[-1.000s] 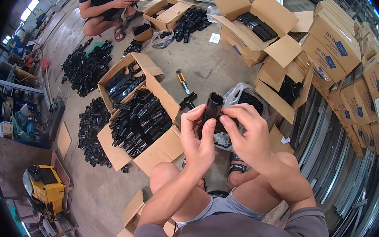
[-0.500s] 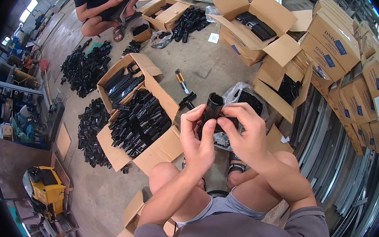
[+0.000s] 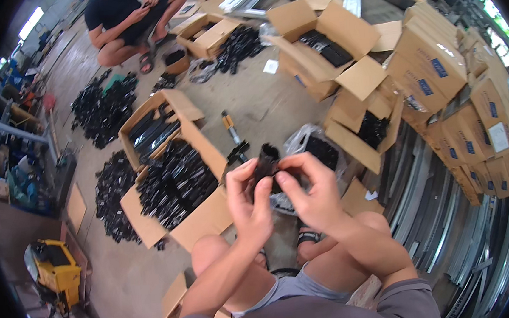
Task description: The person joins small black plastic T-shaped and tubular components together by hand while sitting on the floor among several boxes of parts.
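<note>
In front of my knees I hold up a short black tubular plastic part (image 3: 268, 155), its open end tilted upward. My left hand (image 3: 249, 202) is closed round its left side, thumb in front. At its right side, the fingers and thumb of my right hand (image 3: 315, 189) pinch its lower part; any smaller piece between them is hidden. Just beyond my left hand, a tool with an orange and black handle (image 3: 229, 124) lies on the floor beside a black plastic piece (image 3: 238, 153). A clear plastic bag (image 3: 300, 136) of black parts sits behind my right hand.
An open carton (image 3: 204, 218) full of black parts stands left of my hands, with loose heaps (image 3: 115, 191) beyond it. More open cartons (image 3: 352, 112) are at the right, near stacked boxes (image 3: 427, 73) and long metal profiles (image 3: 425, 205). Another person (image 3: 121, 26) squats at the far left.
The whole view has shifted, so the scene sits further left and mostly lower. Both hands keep their grip on the black tubular part, with little visible change.
</note>
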Action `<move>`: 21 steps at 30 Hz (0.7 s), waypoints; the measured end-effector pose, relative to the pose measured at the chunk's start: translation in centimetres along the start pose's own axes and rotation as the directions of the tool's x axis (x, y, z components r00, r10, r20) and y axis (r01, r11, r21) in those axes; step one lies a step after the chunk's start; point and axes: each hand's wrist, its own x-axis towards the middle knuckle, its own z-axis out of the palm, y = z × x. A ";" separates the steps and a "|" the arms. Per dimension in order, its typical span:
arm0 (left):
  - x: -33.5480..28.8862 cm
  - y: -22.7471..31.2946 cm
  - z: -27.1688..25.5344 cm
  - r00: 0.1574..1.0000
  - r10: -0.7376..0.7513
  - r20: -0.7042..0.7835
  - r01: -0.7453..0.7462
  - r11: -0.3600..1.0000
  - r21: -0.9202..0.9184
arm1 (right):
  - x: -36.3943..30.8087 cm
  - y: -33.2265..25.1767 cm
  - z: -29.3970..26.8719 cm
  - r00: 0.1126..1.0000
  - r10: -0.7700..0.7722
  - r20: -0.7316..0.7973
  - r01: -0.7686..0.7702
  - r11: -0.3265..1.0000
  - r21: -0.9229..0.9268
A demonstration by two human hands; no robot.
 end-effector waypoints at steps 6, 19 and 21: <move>-0.2 0.1 -0.3 1.000 -0.008 0.011 0.007 0.998 0.059 | 0.0 -0.1 0.2 0.994 -0.106 0.028 0.109 0.985 -0.130; -0.4 0.4 -0.3 0.999 -0.035 -0.029 0.035 0.999 -0.009 | -0.8 -1.2 0.9 0.999 0.035 -0.031 -0.033 0.996 0.087; 0.0 0.4 -0.2 0.999 -0.037 -0.025 0.036 0.999 -0.027 | -0.4 -0.4 0.9 1.000 0.006 -0.018 -0.005 0.997 0.071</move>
